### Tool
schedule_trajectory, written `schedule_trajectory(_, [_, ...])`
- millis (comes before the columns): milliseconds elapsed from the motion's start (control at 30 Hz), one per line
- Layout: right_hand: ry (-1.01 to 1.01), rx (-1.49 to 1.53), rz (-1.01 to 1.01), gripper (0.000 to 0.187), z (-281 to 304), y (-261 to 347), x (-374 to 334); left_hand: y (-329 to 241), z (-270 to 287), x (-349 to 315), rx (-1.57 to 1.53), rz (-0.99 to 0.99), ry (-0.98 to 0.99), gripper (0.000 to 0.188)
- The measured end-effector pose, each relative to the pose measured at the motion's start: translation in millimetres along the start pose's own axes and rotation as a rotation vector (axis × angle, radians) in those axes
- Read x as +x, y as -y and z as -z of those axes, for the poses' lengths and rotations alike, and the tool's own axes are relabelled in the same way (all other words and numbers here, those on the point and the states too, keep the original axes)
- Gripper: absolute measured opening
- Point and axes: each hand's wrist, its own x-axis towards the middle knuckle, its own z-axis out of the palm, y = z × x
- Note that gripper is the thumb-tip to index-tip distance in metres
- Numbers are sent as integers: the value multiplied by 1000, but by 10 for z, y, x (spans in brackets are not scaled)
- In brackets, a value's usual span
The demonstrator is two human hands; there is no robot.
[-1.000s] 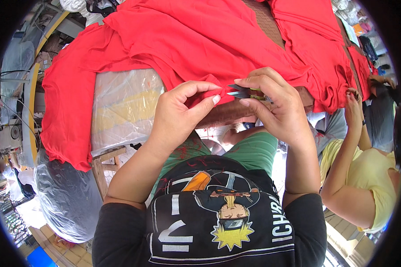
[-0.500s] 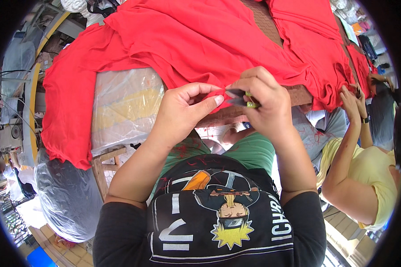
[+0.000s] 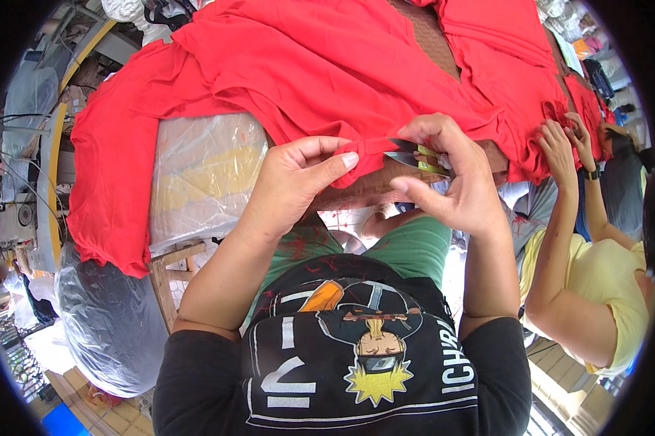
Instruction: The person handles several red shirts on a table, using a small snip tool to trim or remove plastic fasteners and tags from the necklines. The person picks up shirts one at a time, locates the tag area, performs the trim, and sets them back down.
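Two hands: left hand (image 3: 298,173) in a pinch on red cloth (image 3: 306,80), right hand (image 3: 462,182) loosely around spread-bladed snips (image 3: 423,166), thumb apart.

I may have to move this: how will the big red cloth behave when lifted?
The big red cloth should be floppy, judging by its soft folds and drooping left end. It looks thin, so probably light for its size. Since it spreads widely over the brown surface, it may trail or drag.

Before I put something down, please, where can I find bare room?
A narrow brown table strip lies bare between the middle red cloth and right cloth. The plastic-wrapped bundle is uncovered too, beside the left cloth. Crowded: left hand pinches red cloth, right hand holds scissors.
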Motion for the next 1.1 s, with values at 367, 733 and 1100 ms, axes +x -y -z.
schedule_trajectory(367, [15, -278, 270, 24, -51, -22, 62, -38, -25, -19, 79, 0, 9, 21])
schedule_trajectory(733, [20, -84, 146, 21, 23, -29, 59, -3, -37, -49, 325, -180, 40, 17])
schedule_trajectory(1100, [137, 52, 96, 18, 53, -44, 66, -88, -82, -84, 554, -333, 92, 15])
